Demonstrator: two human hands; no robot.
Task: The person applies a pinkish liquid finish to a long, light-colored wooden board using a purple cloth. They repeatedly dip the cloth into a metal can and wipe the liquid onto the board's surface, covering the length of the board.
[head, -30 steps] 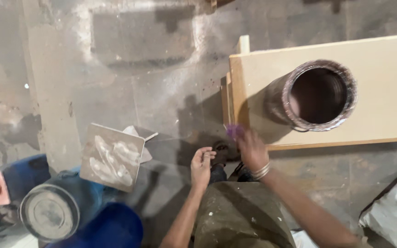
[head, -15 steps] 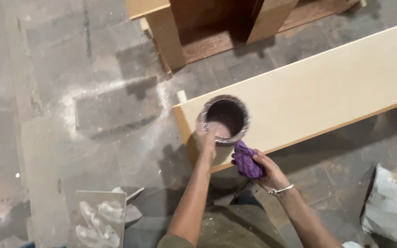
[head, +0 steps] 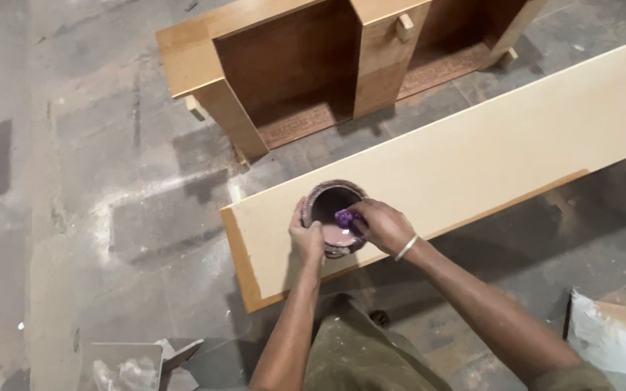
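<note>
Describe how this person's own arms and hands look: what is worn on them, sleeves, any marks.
Both forearms are bare, with no sleeves reaching into view and no gloves on the hands. The right hand has a thin silver-coloured bangle around its wrist. The left hand and its wrist carry nothing that shows: no ring, watch or band can be made out. No markings on the arms are clear enough to tell.
</note>
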